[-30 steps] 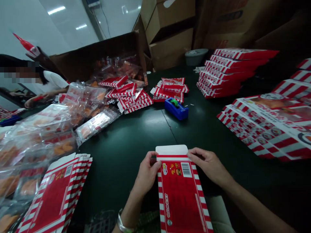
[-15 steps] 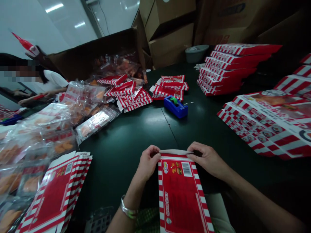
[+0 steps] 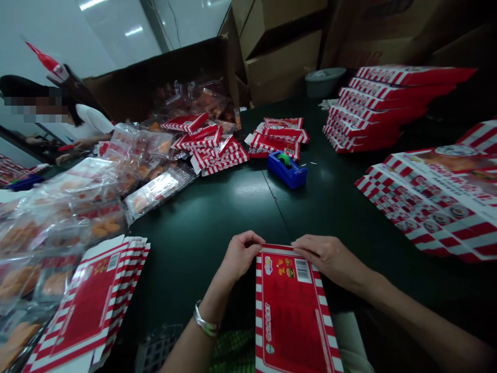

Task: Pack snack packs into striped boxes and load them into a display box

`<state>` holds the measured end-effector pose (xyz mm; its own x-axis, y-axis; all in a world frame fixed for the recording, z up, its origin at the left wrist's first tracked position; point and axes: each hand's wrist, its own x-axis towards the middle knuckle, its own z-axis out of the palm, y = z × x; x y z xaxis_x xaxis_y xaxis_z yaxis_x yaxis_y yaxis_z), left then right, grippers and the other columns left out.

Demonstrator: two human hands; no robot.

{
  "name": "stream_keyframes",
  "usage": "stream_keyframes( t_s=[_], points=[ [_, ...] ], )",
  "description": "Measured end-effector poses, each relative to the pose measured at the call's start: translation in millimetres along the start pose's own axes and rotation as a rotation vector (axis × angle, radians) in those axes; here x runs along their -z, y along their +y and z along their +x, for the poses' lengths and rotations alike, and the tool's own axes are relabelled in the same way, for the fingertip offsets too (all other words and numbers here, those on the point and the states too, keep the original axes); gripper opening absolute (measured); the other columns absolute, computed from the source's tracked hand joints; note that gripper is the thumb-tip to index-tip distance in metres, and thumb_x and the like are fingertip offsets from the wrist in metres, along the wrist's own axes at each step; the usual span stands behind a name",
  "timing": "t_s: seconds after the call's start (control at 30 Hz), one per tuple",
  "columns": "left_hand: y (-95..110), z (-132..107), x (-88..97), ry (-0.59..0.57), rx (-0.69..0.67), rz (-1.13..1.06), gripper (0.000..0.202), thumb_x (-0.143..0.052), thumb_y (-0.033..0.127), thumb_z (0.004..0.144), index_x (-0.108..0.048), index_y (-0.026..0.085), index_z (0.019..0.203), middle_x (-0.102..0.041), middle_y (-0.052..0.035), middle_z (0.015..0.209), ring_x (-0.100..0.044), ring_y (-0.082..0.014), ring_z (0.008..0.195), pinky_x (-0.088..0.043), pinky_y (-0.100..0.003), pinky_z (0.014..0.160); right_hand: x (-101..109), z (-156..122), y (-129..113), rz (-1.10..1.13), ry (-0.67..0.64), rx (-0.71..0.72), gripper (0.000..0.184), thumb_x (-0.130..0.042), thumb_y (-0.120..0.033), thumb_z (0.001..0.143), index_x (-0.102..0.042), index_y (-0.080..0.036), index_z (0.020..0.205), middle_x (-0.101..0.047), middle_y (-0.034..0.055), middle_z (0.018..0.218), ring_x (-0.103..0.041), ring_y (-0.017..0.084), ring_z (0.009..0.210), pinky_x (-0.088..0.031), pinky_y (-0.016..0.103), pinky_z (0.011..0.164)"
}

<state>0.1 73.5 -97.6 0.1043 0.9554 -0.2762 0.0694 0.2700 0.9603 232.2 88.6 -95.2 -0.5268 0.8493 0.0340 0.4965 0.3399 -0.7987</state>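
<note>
A red carton with red-and-white striped edges (image 3: 291, 311) lies lengthwise in front of me, its far end at the table's near edge. My left hand (image 3: 240, 255) pinches the carton's far left corner with curled fingers. My right hand (image 3: 328, 256) presses on the far right corner, fingers closed along the top edge. The white end flap is folded in and hidden.
A stack of flat cartons (image 3: 91, 300) lies at near left beside several clear bags of orange food (image 3: 70, 207). A blue tape dispenser (image 3: 286, 169) sits mid-table. Filled boxes are stacked at right (image 3: 435, 202) and far right (image 3: 373, 111). A person (image 3: 83, 127) works at far left. Cardboard boxes (image 3: 279, 46) stand behind.
The white end flap, upright a second ago, has been folded down into the carton's end. Both hands stay at the far corners.
</note>
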Motion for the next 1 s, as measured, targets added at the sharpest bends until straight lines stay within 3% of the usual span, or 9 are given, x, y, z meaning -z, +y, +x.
stream_keyframes(
  t_s=[0.1,0.23,0.37,0.47,0.57,0.73,0.83,0.93,1.0],
  points=[
    [6.2,-5.1,-2.8,-0.032,0.008,0.015,0.006,-0.061,0.02,0.066,-0.061,0.016,0.07,-0.063,0.0004,0.069,-0.055,-0.0121,0.063,-0.042,-0.023,0.061,2.6,-11.6,-6.7,0.25,0.016,-0.177,0.032,-0.052,-0.048,0.087,-0.071,-0.022,0.087,-0.071,0.0056,0.099,-0.065,0.022,0.089,-0.049,0.032,0.078],
    [11.9,-12.7,-12.5,-0.045,-0.002,0.035,0.019,-0.065,0.033,0.071,-0.057,0.016,0.066,-0.061,0.001,0.065,-0.053,-0.0118,0.059,-0.041,-0.023,0.058,8.6,-11.9,-10.4,0.624,-0.061,-0.359,0.028,-0.07,-0.044,0.072,-0.064,-0.018,0.067,-0.068,0.0078,0.11,-0.064,0.024,0.096,-0.049,0.033,0.08],
    [9.5,-12.4,-18.5,-0.015,-0.018,0.048,0.017,-0.07,0.029,0.065,-0.06,0.016,0.069,-0.061,0.0013,0.066,-0.053,-0.0115,0.06,-0.041,-0.023,0.058,10.3,-7.2,-15.3,0.809,-0.171,-0.476,0.034,-0.08,-0.039,0.06,-0.056,-0.019,0.074,-0.072,0.0068,0.087,-0.069,0.023,0.078,-0.052,0.035,0.068],
    [11.7,-6.2,-19.5,-0.004,0.043,-0.017,0.018,-0.071,0.029,0.061,-0.062,0.015,0.068,-0.061,0.001,0.064,-0.053,-0.0115,0.058,-0.042,-0.023,0.057,9.3,-5.9,-19.4,0.781,-0.108,-0.545,0.04,-0.08,-0.042,0.058,-0.06,-0.018,0.083,-0.072,0.0036,0.074,-0.068,0.021,0.067,-0.051,0.033,0.062],
    [19.0,0.5,-22.0,-0.006,0.079,-0.053,0.022,-0.071,0.034,0.061,-0.059,0.016,0.064,-0.061,0.0013,0.06,-0.055,-0.0127,0.057,-0.042,-0.024,0.055,8.7,-6.0,-19.9,0.732,-0.005,-0.55,0.036,-0.075,-0.049,0.062,-0.062,-0.018,0.076,-0.072,0.0029,0.069,-0.068,0.02,0.065,-0.052,0.032,0.062],
    [21.3,-1.0,-30.5,-0.036,-0.003,0.119,0.019,-0.068,0.033,0.067,-0.059,0.017,0.063,-0.059,0.0016,0.059,-0.053,-0.0127,0.056,-0.04,-0.023,0.051,11.0,-10.6,-18.2,0.507,0.053,-0.467,0.025,-0.069,-0.043,0.065,-0.061,-0.019,0.067,-0.071,0.0018,0.066,-0.066,0.019,0.062,-0.049,0.029,0.056],
    [12.9,-14.1,-33.2,-0.042,-0.07,0.091,0.015,-0.066,0.03,0.073,-0.067,0.017,0.079,-0.065,-0.0007,0.072,-0.058,-0.0144,0.066,-0.045,-0.024,0.058,14.8,-18.1,-19.3,0.311,0.038,-0.372,0.019,-0.061,-0.037,0.07,-0.064,-0.019,0.068,-0.072,0.0022,0.069,-0.066,0.019,0.064,-0.047,0.027,0.056],
    [2.7,-28.8,-33.8,-0.026,-0.095,-0.072,0.031,-0.066,0.025,0.075,-0.064,0.019,0.106,-0.069,-0.0038,0.095,-0.063,-0.0176,0.083,-0.05,-0.026,0.072,20.0,-24.4,-21.4,0.125,0.029,-0.276,0.021,-0.054,-0.034,0.074,-0.069,-0.02,0.072,-0.073,0.0025,0.075,-0.066,0.019,0.068,-0.046,0.027,0.059],
    [-2.7,-34.3,-34.0,-0.008,-0.13,-0.094,0.029,-0.065,0.022,0.077,-0.062,0.019,0.106,-0.07,-0.0044,0.098,-0.064,-0.0181,0.087,-0.05,-0.027,0.077,24.0,-23.8,-23.7,0.03,-0.017,-0.235,0.021,-0.053,-0.032,0.075,-0.068,-0.02,0.068,-0.072,0.0024,0.073,-0.066,0.019,0.067,-0.045,0.028,0.059]
  ],
)
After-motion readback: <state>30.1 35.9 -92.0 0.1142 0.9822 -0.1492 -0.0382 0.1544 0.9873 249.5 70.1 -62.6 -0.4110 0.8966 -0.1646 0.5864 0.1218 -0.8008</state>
